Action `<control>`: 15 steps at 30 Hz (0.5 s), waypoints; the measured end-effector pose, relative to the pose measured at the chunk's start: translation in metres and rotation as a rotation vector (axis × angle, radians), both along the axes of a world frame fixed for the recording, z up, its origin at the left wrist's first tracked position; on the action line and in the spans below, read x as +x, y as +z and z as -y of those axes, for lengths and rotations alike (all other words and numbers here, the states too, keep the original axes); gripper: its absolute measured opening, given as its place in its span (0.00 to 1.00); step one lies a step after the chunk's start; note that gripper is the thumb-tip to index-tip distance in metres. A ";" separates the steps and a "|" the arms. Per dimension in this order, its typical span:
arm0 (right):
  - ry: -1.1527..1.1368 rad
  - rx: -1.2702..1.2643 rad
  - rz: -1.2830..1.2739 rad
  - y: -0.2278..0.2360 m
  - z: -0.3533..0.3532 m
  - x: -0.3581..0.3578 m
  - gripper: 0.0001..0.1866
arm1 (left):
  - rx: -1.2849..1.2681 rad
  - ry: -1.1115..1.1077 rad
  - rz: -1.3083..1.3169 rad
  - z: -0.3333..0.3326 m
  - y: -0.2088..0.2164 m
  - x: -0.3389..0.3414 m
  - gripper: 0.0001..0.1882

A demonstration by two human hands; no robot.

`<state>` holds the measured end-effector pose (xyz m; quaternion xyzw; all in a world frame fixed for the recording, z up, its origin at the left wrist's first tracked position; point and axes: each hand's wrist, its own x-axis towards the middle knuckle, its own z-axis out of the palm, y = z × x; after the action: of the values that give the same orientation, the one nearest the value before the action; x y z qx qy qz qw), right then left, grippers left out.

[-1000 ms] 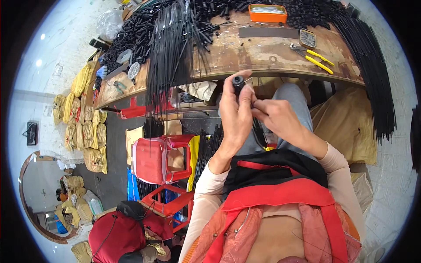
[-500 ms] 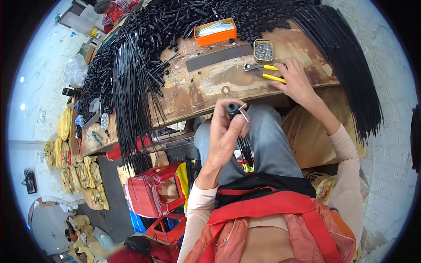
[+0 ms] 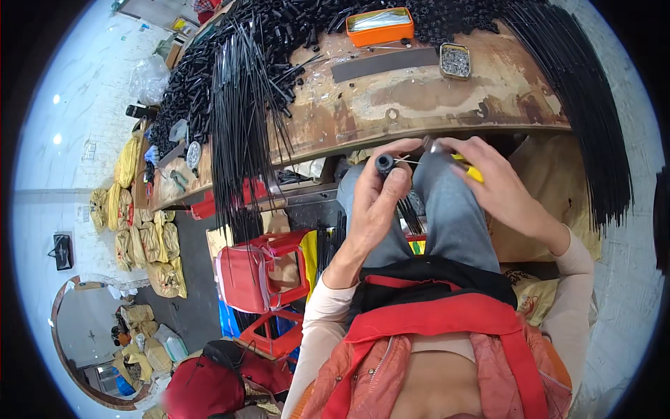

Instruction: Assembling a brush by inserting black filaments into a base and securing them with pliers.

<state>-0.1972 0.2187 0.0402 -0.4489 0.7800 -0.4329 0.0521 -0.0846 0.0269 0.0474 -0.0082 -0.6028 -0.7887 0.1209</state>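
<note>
My left hand point(image 3: 373, 209) is closed round a black tubular part point(image 3: 384, 163), its round hollow end facing up. A thin metal pin point(image 3: 408, 161) sticks out sideways from beside that end, to the right. My right hand point(image 3: 499, 183) grips yellow-handled pincers point(image 3: 475, 174). Their metal head is smeared by motion and points toward the pin; whether it touches the pin I cannot tell. Both hands are above my knees, just in front of the wooden workbench point(image 3: 377, 120).
On the bench lie heaps of black parts point(image 3: 307, 21), an orange box of thin rods point(image 3: 380, 28), a small tray of metal bits point(image 3: 455, 61) and a grey strip point(image 3: 384, 65). Bundles of long black rods point(image 3: 241, 119) overhang the front edge. A red stool point(image 3: 276, 335) stands left.
My right hand has lifted the pincers off the bench and brought them toward the pin by my left hand. The view has shifted, so the bench appears farther right and higher.
</note>
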 end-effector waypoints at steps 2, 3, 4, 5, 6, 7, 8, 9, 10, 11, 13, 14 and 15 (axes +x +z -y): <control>-0.021 0.163 -0.235 0.023 0.002 0.024 0.29 | -0.068 0.033 0.013 0.001 0.001 0.012 0.27; -0.017 0.165 -0.235 0.025 0.005 0.032 0.29 | -0.066 0.037 0.014 0.000 0.004 0.020 0.27; -0.023 0.128 -0.313 0.026 0.008 0.038 0.32 | -0.105 0.047 0.035 -0.002 0.010 0.026 0.27; -0.028 0.090 -0.392 0.027 0.011 0.044 0.35 | -0.144 0.056 0.056 -0.003 0.013 0.033 0.27; -0.025 0.092 -0.393 0.028 0.014 0.048 0.35 | -0.146 0.093 -0.004 -0.004 0.011 0.036 0.26; -0.034 0.063 -0.436 0.030 0.017 0.049 0.35 | -0.144 0.097 -0.008 -0.003 0.011 0.042 0.26; -0.043 0.034 -0.477 0.031 0.019 0.052 0.34 | -0.136 0.072 -0.003 -0.002 0.012 0.049 0.25; -0.039 0.035 -0.480 0.033 0.019 0.056 0.34 | -0.127 0.046 0.002 -0.001 0.012 0.055 0.25; -0.037 0.052 -0.502 0.033 0.019 0.059 0.33 | -0.126 0.051 0.000 0.000 0.014 0.061 0.25; -0.035 0.070 -0.523 0.034 0.018 0.061 0.31 | -0.119 0.037 0.008 0.000 0.016 0.066 0.25; 0.027 0.052 -0.580 0.042 0.013 0.061 0.29 | -0.109 0.024 0.019 0.003 0.018 0.075 0.25; 0.087 0.031 -0.630 0.047 0.009 0.061 0.26 | -0.168 0.006 0.041 0.007 0.018 0.081 0.22; 0.091 0.030 -0.623 0.056 0.003 0.061 0.26 | -0.228 -0.013 0.063 0.011 0.018 0.087 0.20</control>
<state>-0.1361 0.2154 0.0959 -0.5936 0.7437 -0.2604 -0.1634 0.0020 0.0159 0.0657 -0.0011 -0.6919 -0.7157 0.0949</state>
